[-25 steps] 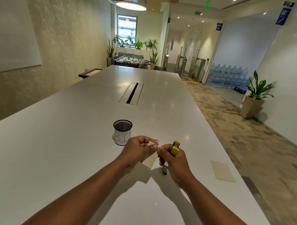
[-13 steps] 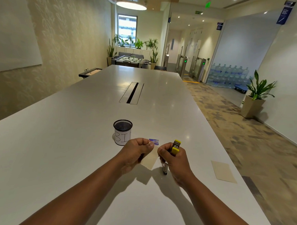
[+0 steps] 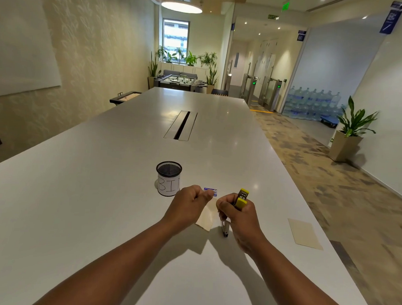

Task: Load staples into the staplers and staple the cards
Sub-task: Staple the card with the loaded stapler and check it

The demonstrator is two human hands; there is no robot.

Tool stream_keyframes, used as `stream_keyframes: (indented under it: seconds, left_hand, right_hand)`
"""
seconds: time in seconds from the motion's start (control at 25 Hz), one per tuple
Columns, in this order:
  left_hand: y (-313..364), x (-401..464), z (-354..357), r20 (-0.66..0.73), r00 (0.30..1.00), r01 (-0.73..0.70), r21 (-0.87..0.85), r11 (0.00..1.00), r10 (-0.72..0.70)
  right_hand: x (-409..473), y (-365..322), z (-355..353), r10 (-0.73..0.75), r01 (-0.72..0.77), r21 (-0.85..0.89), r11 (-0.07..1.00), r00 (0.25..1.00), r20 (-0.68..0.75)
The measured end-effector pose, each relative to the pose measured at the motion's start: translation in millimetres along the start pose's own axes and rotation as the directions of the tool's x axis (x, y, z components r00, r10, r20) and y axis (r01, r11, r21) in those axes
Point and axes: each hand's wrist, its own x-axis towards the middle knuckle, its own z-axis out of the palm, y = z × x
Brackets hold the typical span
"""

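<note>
Standing by the white table [image 3: 78, 204], I'm watching the loading step. Starting at the left, the black mesh cup [image 3: 168, 178], wearing a paper label lettered "BI", is standing upright just beyond the hands; whether anything is lying in it I cannot tell from this angle.

The left hand [image 3: 186, 207] is curling its fingers with thumb and forefinger pinched together near the small blue-and-white staple box [image 3: 211, 191]; it may be nipping a strip of staples, but that is too small to make out. A tan card [image 3: 206, 218] is lying on the table between the hands, partly under them.

The right hand [image 3: 241, 219] is gripping the yellow stapler [image 3: 241, 200], which is hinged open, its metal rail poking down towards the table. I reckon the danger is a strip going in crooked and jamming, or snapping and scattering, since the stapler is being held in the air rather than braced. Its sprung top could also nip a finger.

Far right, another tan card [image 3: 304, 234] is waiting near the table edge.
</note>
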Motion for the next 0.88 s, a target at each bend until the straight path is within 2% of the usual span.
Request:
stream_keyframes:
  seconds: [0.12,0.24,0.32,0.44,0.56,0.72,0.88]
  left_hand:
    - [-2.1,0.4,-1.8,0.005,0.999,-0.043,-0.01,0.999,0.043]
    - [-12.5,1.3,-8.3,0.027,1.0,0.015,-0.045,0.999,-0.014]
    - [-19.6,0.2,-13.4,0.1,0.991,0.103,-0.17,0.98,-0.087]
    - [-14.0,-0.8,-12.6,0.239,0.967,0.165,-0.33,0.93,-0.087]
    - [-2.5,1.5,-3.2,0.225,0.972,0.159,-0.418,0.895,-0.067]
    - [-3.1,0.2,-0.9,0.147,0.984,0.138,-0.315,0.939,-0.096]
    - [-8.3,-4.6,3.2,0.092,0.995,0.047,-0.015,0.999,-0.045]
  right_hand:
    - [-2.3,-1.4,2.2,0.008,-0.008,-0.01,1.0,1.0,0.021]
    - [0.8,-2.2,-4.4,0.018,-0.013,0.078,0.997,0.998,-0.064]
    - [6.4,-3.0,-16.9,0.048,-0.033,0.124,0.992,0.992,-0.12]
    - [8.5,-2.5,-20.4,0.045,-0.036,0.089,0.995,0.994,-0.098]
    - [3.8,-2.6,-6.6,0.033,-0.03,0.05,0.998,0.997,-0.066]
    - [2.0,-1.4,-3.6,0.021,-0.019,0.02,1.0,0.998,-0.061]
    - [-1.4,-1.1,-0.7,0.048,-0.046,0.024,0.999,0.996,-0.07]
